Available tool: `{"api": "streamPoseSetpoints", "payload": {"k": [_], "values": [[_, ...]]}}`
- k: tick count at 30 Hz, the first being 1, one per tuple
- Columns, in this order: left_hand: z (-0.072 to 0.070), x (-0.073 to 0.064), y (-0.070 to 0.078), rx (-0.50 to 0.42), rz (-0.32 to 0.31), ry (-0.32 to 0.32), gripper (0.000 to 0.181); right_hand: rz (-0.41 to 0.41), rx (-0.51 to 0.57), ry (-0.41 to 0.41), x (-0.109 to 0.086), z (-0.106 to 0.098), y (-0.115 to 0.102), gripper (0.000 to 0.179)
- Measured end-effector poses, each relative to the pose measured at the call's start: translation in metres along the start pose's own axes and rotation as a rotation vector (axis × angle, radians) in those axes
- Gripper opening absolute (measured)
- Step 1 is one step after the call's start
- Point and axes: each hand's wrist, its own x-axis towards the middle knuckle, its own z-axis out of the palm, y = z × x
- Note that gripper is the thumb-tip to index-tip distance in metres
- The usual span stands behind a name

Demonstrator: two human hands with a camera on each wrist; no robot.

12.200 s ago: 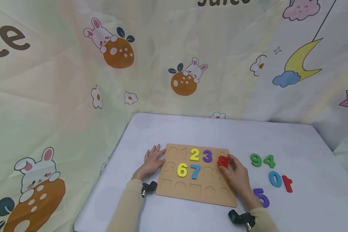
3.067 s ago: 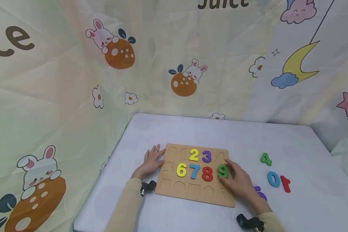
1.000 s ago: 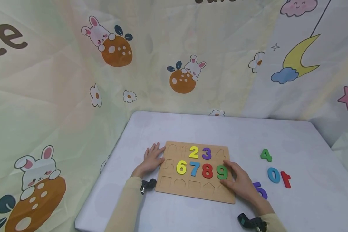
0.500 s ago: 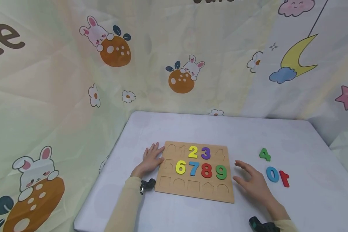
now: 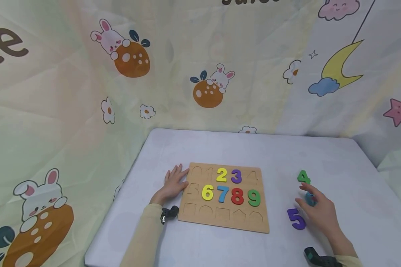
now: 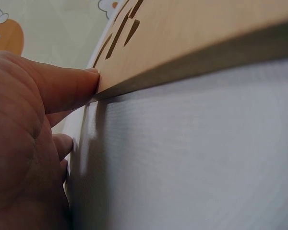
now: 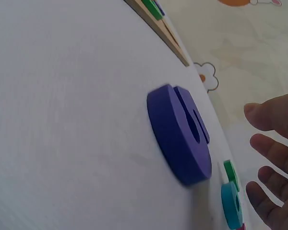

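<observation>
My left hand [image 5: 171,188] rests at the left edge of a wooden number puzzle board [image 5: 264,227], fingers extended; the left wrist view shows the thumb [image 6: 69,88] against its edge. Yellow 2 [image 5: 221,175], purple 3 [image 5: 236,176], yellow 6 [image 5: 207,193], blue 7 [image 5: 222,194], red 8 [image 5: 237,196] and green 9 [image 5: 254,198] sit on the board. My right hand [image 5: 320,213], holding nothing, hovers over the blue 0 [image 5: 309,198] with its fingers apart. Beside it lie a purple 5 [image 5: 296,218] and green 4 [image 5: 303,177]. A red piece [image 7: 241,227] barely shows in the right wrist view.
Several outlined recesses show bare on the board, including a 4 [image 5: 252,177] and a 5 [image 5: 194,190]. A white table [image 5: 187,248] bears everything, with a printed cloth [image 5: 173,74] hanging behind. Each wrist carries a black camera [image 5: 169,214].
The red 8 and green 9 have come to the board. My right hand has let go of the 9 and moved right, uncovering the purple 5. My left hand stays put.
</observation>
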Motion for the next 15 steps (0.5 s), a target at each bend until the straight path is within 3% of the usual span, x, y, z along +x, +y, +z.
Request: {"api": "streamPoseSetpoints", "payload": {"k": [15], "values": [[0.001,0.002,-0.002,0.002,-0.007,-0.011,0.057,0.211,-0.047,0.054,-0.005,-0.001,0.037,0.063]]}}
